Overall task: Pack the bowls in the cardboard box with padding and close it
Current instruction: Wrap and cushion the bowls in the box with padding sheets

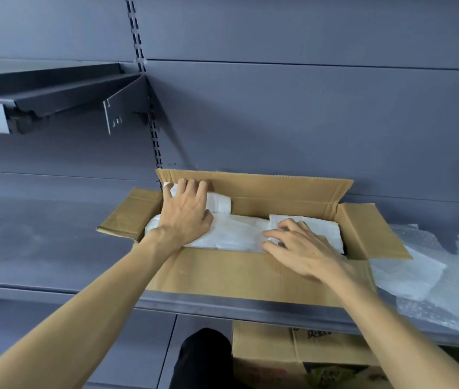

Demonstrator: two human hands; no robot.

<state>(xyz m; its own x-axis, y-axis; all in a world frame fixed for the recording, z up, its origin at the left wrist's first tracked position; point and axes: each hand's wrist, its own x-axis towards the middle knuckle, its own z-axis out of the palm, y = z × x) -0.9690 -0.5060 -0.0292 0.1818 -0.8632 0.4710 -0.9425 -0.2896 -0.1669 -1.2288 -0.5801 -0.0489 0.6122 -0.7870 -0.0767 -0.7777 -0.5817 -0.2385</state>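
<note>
Nearest the camera, a dark trouser leg and a second printed carton are showing on the floor below the shelf edge. Above that, both bare forearms are reaching up and forward into the open cardboard box, which is sitting on the grey shelf with its front flap hanging down toward the person. The right hand is lying over the white padding at the box's right half, fingers spread and slightly curled, pressing rather than gripping, likely to flatten the sheet. The left hand is resting open, palm down, on the left end of the padding, fingertips reaching the rear wall near a rolled white wad; it appears to be tucking the material into the back corner. No bowls are showing: presumably they are lying beneath the padding, but that cannot be confirmed. The side flaps are splaying outward and the rear flap is standing upright against the back panel, keeping the opening free for both hands. To the right of the box, spare bubble wrap and foam sheets are lying within easy reach. Judging by this, padding is nearly finished and closing the flaps remains. Farthest off, an upper shelf bracket is hanging on the slotted upright.
</note>
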